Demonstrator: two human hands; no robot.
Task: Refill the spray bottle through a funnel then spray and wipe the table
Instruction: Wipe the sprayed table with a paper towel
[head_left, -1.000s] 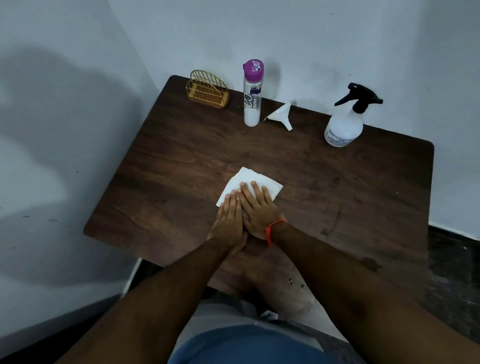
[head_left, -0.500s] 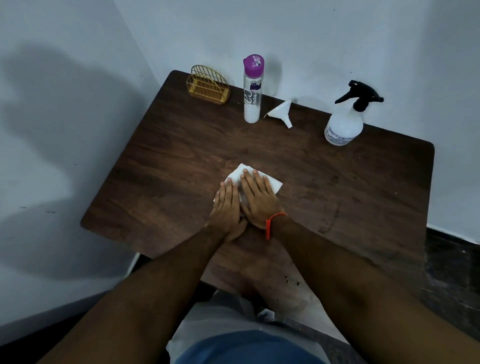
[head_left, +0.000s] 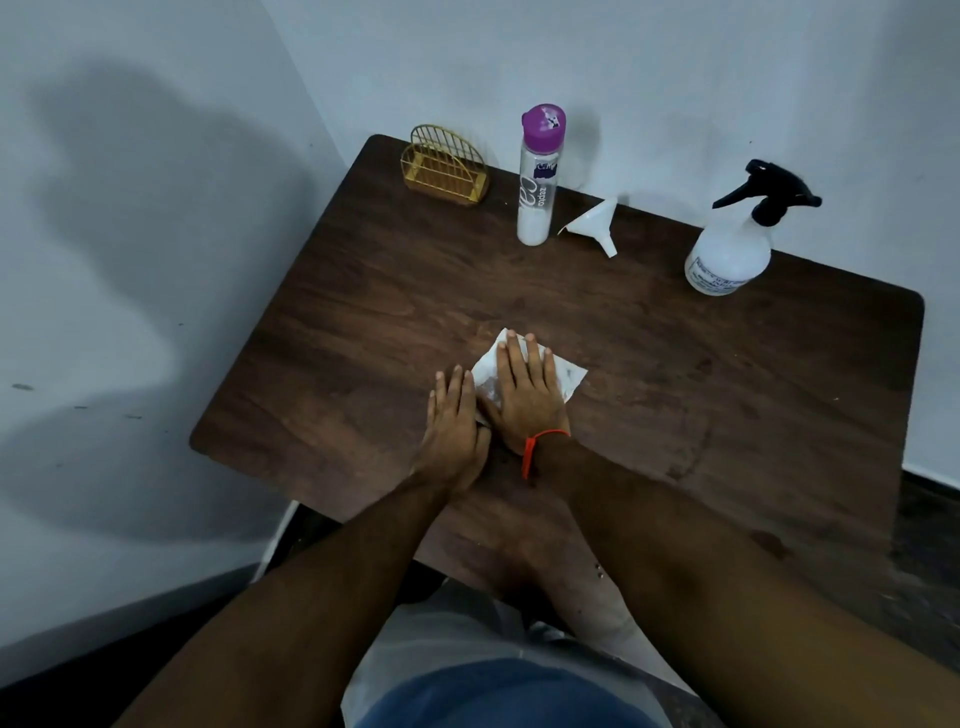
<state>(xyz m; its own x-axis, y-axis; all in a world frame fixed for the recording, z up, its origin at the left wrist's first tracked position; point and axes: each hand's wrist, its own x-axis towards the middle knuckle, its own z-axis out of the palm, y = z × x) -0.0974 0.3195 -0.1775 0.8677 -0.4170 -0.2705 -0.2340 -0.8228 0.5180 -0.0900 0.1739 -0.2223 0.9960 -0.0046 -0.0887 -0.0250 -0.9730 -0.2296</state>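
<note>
A white tissue (head_left: 570, 375) lies flat in the middle of the dark wooden table (head_left: 727, 395). My right hand (head_left: 525, 391), with an orange band at the wrist, presses flat on it and covers most of it. My left hand (head_left: 453, 427) lies flat on the table, touching the tissue's left edge. At the back right stands the spray bottle (head_left: 727, 252) with its black trigger head on. The white funnel (head_left: 593, 224) lies on its side at the back middle. Left of the funnel stands a clear bottle with a purple cap (head_left: 537, 182).
A gold wire holder (head_left: 444, 169) stands at the table's back left corner. White walls close off the left and the back. The table's near edge runs just under my forearms, with dark floor (head_left: 930, 519) to the right.
My right hand has slid further up over the tissue. My left hand has come off it and now lies at its left edge. The tissue looks more bunched.
</note>
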